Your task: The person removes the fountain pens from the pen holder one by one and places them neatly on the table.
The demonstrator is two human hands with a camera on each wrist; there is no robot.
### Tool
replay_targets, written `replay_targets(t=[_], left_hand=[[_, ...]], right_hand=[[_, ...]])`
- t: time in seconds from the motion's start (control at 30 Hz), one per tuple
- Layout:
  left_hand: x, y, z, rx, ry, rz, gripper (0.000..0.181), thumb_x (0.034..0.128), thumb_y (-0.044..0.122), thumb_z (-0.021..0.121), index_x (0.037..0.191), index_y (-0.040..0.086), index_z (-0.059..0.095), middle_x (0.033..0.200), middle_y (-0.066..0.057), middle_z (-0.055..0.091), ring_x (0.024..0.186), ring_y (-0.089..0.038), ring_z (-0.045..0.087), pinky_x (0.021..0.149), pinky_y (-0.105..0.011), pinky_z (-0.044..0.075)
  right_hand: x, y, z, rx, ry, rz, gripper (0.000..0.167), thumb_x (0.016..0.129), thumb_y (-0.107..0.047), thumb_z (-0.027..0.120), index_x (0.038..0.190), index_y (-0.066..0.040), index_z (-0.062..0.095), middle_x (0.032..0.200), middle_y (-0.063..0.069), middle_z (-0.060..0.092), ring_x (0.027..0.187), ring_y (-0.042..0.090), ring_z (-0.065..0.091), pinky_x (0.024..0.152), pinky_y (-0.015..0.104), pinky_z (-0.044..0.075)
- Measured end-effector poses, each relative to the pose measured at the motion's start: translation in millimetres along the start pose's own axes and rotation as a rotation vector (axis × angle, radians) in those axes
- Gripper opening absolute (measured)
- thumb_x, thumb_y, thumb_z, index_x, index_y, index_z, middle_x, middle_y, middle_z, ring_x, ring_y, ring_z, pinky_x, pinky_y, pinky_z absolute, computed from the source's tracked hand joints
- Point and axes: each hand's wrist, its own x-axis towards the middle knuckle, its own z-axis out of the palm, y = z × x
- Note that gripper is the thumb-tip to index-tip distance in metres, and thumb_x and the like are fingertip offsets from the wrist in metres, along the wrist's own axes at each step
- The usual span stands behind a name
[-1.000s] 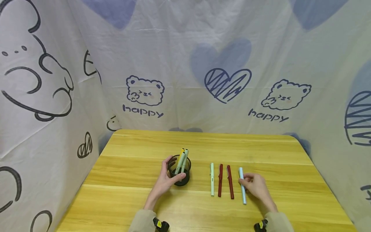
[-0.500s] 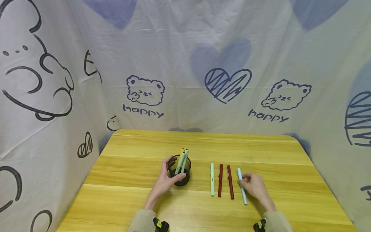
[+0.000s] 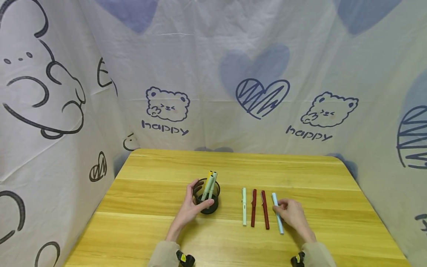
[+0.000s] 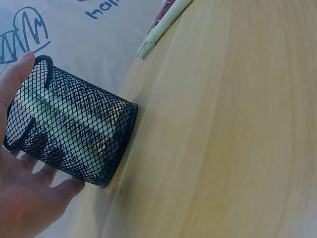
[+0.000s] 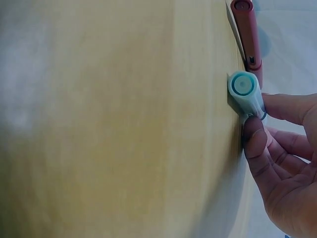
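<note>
My left hand [image 3: 190,211] holds a black mesh pen cup [image 4: 79,124], which stands upright on the table. Its thumb lies on the near side of the cup and the other fingers reach round the far left. A yellow pen [image 3: 209,173] and two pale green pens [image 3: 208,188] lean inside. To the right, my right hand [image 3: 294,215] pinches a light blue pen [image 3: 279,223] between thumb and fingers, the pen lying at or just above the tabletop. In the right wrist view the pen's round end [image 5: 243,84] faces the camera.
Left of the blue pen, a pale green pen [image 3: 244,207] and two dark red pens [image 3: 253,211] lie side by side in a row. The wooden table [image 3: 150,178] ends at a printed cloth [image 3: 207,122] behind and at the sides.
The right hand has shifted slightly left with the light blue pen, closer to the red pens, and the pen has tilted a little. The left hand and cup stay put.
</note>
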Motion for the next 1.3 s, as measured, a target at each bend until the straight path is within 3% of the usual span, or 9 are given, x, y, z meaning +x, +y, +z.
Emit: replay_targets(t=[1.3], left_hand=[[1.2,-0.4,0.3,0.006,0.004,0.006,0.094,0.0860,0.020,0.080,0.157,0.018,0.018,0.162,-0.006,0.033,0.151,-0.033,0.028,0.123,-0.060,0.023]], right_hand=[[10.0,-2.9,5.8,-0.045,0.036,-0.010,0.028,0.089,-0.016,0.073,0.107,0.006,0.073,0.073,0.004,0.065,0.060,0.012,0.052,0.051,0.021,0.039]])
